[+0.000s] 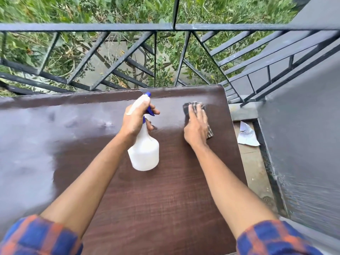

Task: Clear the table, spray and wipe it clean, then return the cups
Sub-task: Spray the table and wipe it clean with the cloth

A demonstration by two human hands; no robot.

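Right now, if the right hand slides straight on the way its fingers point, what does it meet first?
Nothing on the table: ahead of the right hand and its cloth lies only bare top up to the far edge. Beyond, probably the railing; depth unclear.

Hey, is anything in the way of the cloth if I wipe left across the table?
Only the spray bottle, gripped by the left hand, is just left of the cloth under the right hand. Nothing else shows on the table.
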